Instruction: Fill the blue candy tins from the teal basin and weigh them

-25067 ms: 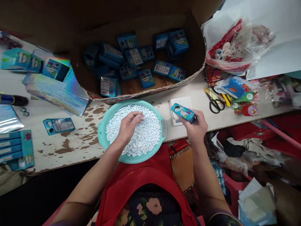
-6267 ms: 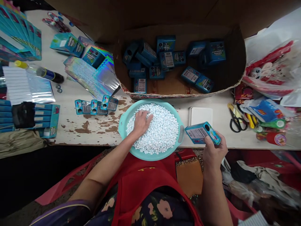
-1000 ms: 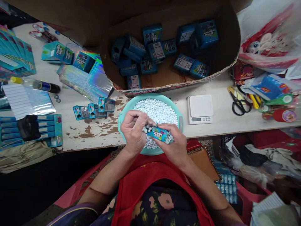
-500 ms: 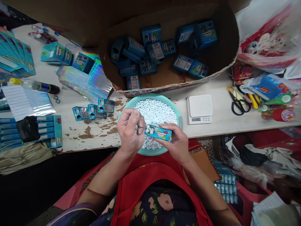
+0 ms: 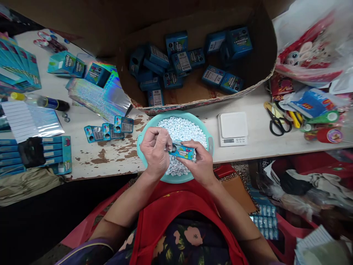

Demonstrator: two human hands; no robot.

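Observation:
My right hand [image 5: 200, 162] is closed around a small blue candy box [image 5: 181, 151] with "Caramelo Macizo" printed on it. The box lies tilted above a turquoise basin [image 5: 141, 151] full of small pale round candies [image 5: 185, 127]. My left hand [image 5: 156, 151] is closed, its fingertips pressed up against the box's left end, where a dark opening partly shows. Some candies sit in the left fingers, mostly hidden by the hand.
Behind the basin a large cardboard box [image 5: 190, 102] holds several blue candy boxes. Three small boxes [image 5: 123, 124] lie on the worn white table [image 5: 121, 160] at left. To the right are a kitchen scale [image 5: 233, 129], scissors [image 5: 277, 121] and bagged items.
The candy box has shifted slightly left, toward my left hand. My left fingertips now meet its end, covering part of the opening where candies showed before.

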